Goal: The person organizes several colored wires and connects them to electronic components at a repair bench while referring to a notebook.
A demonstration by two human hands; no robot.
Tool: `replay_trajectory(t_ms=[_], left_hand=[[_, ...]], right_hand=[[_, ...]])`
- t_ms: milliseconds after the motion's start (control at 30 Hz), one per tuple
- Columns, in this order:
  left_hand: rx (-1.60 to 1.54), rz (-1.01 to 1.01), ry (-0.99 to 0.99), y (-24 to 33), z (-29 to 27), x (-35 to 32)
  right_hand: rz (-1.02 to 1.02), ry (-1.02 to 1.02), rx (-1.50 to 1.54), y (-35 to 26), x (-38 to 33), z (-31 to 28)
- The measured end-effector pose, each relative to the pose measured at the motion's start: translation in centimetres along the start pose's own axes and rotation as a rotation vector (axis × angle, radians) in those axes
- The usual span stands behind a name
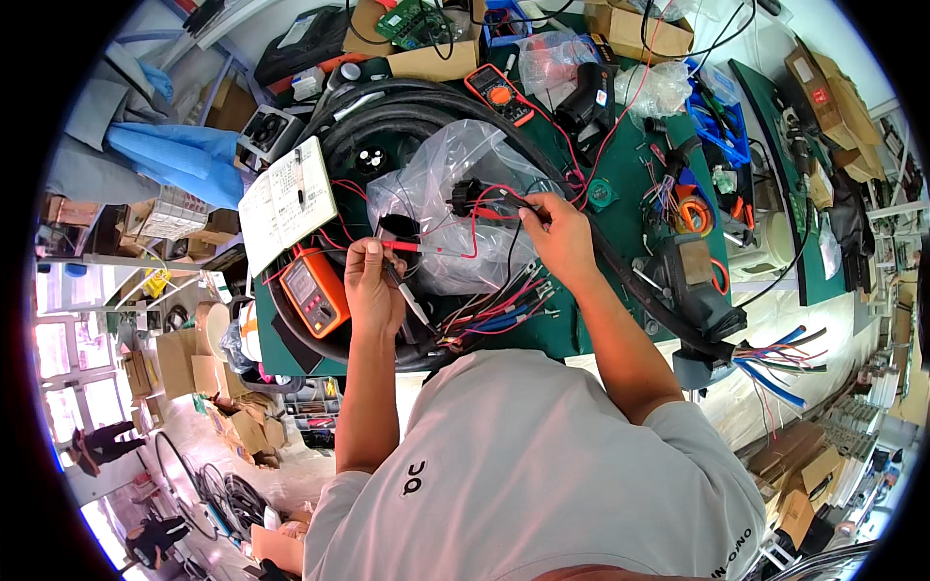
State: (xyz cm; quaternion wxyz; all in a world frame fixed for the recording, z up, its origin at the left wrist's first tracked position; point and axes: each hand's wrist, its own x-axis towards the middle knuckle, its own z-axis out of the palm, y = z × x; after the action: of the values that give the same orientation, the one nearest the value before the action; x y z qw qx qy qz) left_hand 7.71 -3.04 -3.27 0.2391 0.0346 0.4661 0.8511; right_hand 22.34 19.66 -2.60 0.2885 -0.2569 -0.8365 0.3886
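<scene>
At your far left, an open notebook (pixel 288 205) with a pen across it overlaps the table's rim; just below it lies an orange meter (pixel 315 292), its screen too small to read. Your left hand (pixel 376 290) has thumb and fingers closed on a red probe (pixel 426 249) pointing right; a slim dark-and-silver tool (pixel 412 295) slants down from the same hand, its grip partly hidden by your fingers. Beyond, a cardboard box (pixel 436 63) holds a green circuit board (pixel 412 23). Between your hands, a clear plastic bag (pixel 436 266) spreads under the leads, and a round black connector (pixel 466 198) sits above it, near the probe's tip. Your right hand (pixel 562 237) pinches a thin dark piece (pixel 511 200) beside that connector; its held end is covered by your fingertips. Close to your shirt, loose wire ends (pixel 504 315) crowd the near edge. Bare green tabletop (pixel 620 145) shows to the right of your hand, in a small patch. Farther right, a blue bin (pixel 719 124) holds jumbled parts, hard to make out.
</scene>
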Motion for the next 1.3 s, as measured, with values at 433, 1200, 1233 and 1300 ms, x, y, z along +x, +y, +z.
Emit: replay_trajectory(t_ms=[433,1200,1233,1300], left_hand=[[-0.049,0.005,-0.068,0.4,-0.2,-0.1],[0.026,0.016,-0.060,-0.2,1.3,0.1],[0.017,0.013,-0.047,-0.2,0.9,-0.1],[0.010,0.011,-0.046,0.0,0.8,0.0]], right_hand=[[0.153,0.072,0.053,0.5,-0.1,-1.1],[0.005,0.016,-0.005,-0.1,2.3,2.4],[0.006,0.007,0.008,-0.4,2.2,2.5],[0.013,-0.007,0.032,-0.7,2.6,2.4]])
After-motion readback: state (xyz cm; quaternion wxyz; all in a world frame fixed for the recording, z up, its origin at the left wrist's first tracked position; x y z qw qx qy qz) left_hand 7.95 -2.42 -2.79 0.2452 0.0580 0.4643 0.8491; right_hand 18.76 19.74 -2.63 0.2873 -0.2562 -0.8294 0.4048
